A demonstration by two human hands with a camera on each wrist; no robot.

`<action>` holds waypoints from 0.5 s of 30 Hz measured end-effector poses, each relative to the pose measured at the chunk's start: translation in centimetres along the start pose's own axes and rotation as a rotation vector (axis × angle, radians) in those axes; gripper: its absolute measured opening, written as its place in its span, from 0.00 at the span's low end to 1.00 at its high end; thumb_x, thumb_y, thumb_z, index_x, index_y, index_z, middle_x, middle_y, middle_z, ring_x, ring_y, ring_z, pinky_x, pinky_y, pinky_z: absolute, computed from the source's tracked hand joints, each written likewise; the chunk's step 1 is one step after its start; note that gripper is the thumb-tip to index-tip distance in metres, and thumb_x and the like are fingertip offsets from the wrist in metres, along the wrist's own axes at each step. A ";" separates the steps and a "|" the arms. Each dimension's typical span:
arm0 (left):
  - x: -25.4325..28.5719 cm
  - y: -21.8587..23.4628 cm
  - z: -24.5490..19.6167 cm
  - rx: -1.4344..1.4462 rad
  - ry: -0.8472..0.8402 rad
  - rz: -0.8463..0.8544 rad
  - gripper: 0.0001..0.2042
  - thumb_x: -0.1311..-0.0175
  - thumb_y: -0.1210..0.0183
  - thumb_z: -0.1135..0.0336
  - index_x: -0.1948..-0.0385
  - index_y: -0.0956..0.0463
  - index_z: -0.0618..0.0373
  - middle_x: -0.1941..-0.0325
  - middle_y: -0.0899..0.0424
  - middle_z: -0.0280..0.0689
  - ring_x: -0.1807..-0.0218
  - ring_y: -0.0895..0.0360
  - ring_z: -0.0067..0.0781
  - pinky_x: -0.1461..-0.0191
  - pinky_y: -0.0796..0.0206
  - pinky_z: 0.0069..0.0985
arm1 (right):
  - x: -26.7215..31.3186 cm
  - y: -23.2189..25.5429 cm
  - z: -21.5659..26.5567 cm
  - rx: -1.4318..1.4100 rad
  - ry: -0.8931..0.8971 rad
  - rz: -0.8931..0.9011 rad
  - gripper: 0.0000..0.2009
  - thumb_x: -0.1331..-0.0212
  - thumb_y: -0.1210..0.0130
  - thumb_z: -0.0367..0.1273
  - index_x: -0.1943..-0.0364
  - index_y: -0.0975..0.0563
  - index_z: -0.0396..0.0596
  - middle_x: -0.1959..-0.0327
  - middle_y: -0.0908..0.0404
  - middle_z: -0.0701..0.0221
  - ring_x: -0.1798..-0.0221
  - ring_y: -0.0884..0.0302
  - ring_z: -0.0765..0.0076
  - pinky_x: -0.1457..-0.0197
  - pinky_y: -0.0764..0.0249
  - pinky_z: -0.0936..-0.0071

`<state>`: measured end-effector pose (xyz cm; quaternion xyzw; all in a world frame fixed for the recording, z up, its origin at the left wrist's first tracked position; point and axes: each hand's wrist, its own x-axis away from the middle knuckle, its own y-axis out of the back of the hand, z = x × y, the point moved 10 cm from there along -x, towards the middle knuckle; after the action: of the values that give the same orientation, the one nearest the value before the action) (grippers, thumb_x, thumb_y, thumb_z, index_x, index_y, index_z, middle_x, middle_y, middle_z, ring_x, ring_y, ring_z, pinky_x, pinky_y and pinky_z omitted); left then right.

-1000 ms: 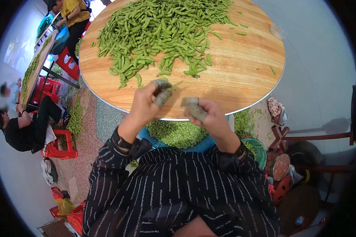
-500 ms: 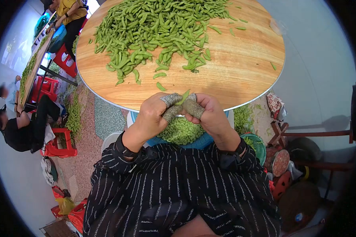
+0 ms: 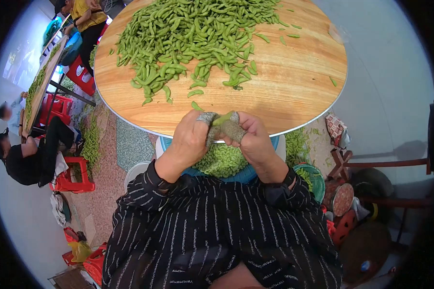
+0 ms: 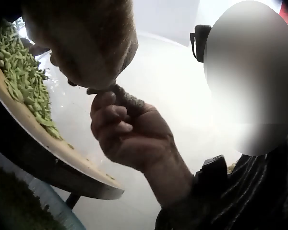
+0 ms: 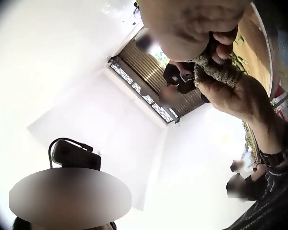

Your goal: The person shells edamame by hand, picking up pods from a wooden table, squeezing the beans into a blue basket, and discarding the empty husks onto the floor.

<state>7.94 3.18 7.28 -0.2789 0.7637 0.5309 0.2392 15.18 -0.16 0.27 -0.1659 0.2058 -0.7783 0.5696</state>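
Note:
Both hands meet at the table's near edge, above a blue basin of shelled green beans (image 3: 222, 160). A green pod (image 3: 222, 119) is pinched between the wrapped thumbs and forefingers of my left hand (image 3: 190, 136) and my right hand (image 3: 256, 143). Grey wrapping covers these digits. The left wrist view has my left hand (image 4: 86, 40) large at the top, its fingertips against those of my right hand (image 4: 134, 134). In the right wrist view my right hand (image 5: 194, 26) partly hides the wrapped fingertips of my left hand (image 5: 235, 93); the pod cannot be made out there.
A big heap of pods (image 3: 183, 38) covers the far left of the round wooden table (image 3: 294, 98), with loose pods nearer. A green basket (image 3: 316, 182) stands at right. People sit and stand around another table (image 3: 42, 86) at left, near red stools (image 3: 77, 179).
Since a second ago my hands have come together from apart, round a pod. Over the last half second they have closed tighter on it, and more of the pod is covered.

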 end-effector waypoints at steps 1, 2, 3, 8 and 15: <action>0.2 -0.1 0.2 -0.002 0.001 0.000 0.19 0.63 0.42 0.77 0.64 0.33 0.64 0.74 0.28 0.44 0.74 0.30 0.46 0.71 0.37 0.34 | 0.1 0.0 0.5 0.034 0.029 -0.026 0.02 0.49 0.52 0.24 0.72 0.27 0.42 0.78 0.29 0.77 0.77 0.36 0.85 0.75 0.41 0.87; 0.4 -0.3 0.2 -0.007 -0.036 -0.003 0.19 0.64 0.42 0.76 0.64 0.33 0.64 0.74 0.28 0.44 0.74 0.30 0.47 0.72 0.38 0.34 | 0.0 0.0 0.5 0.036 0.031 -0.024 0.02 0.49 0.52 0.24 0.72 0.27 0.42 0.78 0.29 0.77 0.77 0.36 0.85 0.75 0.41 0.87; 0.7 -0.6 0.1 -0.011 -0.072 -0.005 0.20 0.66 0.42 0.76 0.65 0.34 0.64 0.74 0.29 0.45 0.75 0.31 0.47 0.72 0.38 0.35 | 0.1 -0.2 0.9 0.066 0.070 0.001 0.03 0.50 0.52 0.23 0.71 0.27 0.41 0.78 0.29 0.77 0.77 0.36 0.85 0.74 0.40 0.87; 1.4 -1.0 0.4 0.093 -0.030 -0.049 0.17 0.63 0.44 0.76 0.66 0.33 0.64 0.75 0.28 0.43 0.75 0.30 0.46 0.73 0.37 0.34 | 0.4 0.0 1.0 0.193 0.125 0.006 0.04 0.50 0.52 0.22 0.70 0.27 0.41 0.76 0.28 0.78 0.76 0.36 0.85 0.72 0.39 0.86; 3.4 -2.8 3.8 0.558 0.490 -0.054 0.11 0.56 0.45 0.74 0.69 0.32 0.64 0.78 0.28 0.43 0.76 0.28 0.47 0.73 0.36 0.32 | 0.4 0.0 0.9 0.230 0.134 0.041 0.04 0.49 0.52 0.23 0.69 0.27 0.40 0.76 0.28 0.77 0.76 0.36 0.85 0.72 0.39 0.86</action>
<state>7.62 5.38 1.91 -0.3416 0.9060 0.2134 0.1300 15.48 -0.67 1.01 -0.0429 0.1562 -0.7942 0.5857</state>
